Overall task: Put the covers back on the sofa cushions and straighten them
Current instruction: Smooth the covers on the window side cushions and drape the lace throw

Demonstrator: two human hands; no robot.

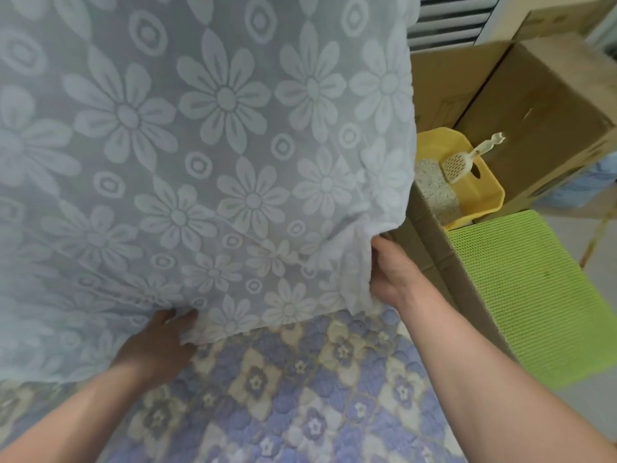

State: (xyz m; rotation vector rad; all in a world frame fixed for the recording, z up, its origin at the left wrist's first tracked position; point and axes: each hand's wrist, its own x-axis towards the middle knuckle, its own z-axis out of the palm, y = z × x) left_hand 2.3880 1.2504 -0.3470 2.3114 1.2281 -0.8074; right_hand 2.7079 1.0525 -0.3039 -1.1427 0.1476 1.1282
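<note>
**Pulling the cover down over the cushion**

My left hand [160,339] and right hand [389,275] each pinch the hem of the flowered cover [207,135], which I hold upright over the quilted sofa seat [283,389]. I think an even pull from both corners, seams kept square, will do best. The cushion inside is hidden, so is any zip, and the cover's top is cut off.

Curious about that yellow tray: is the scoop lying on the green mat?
No, the scoop rests in the yellow litter tray, apart from the green mat.
</note>
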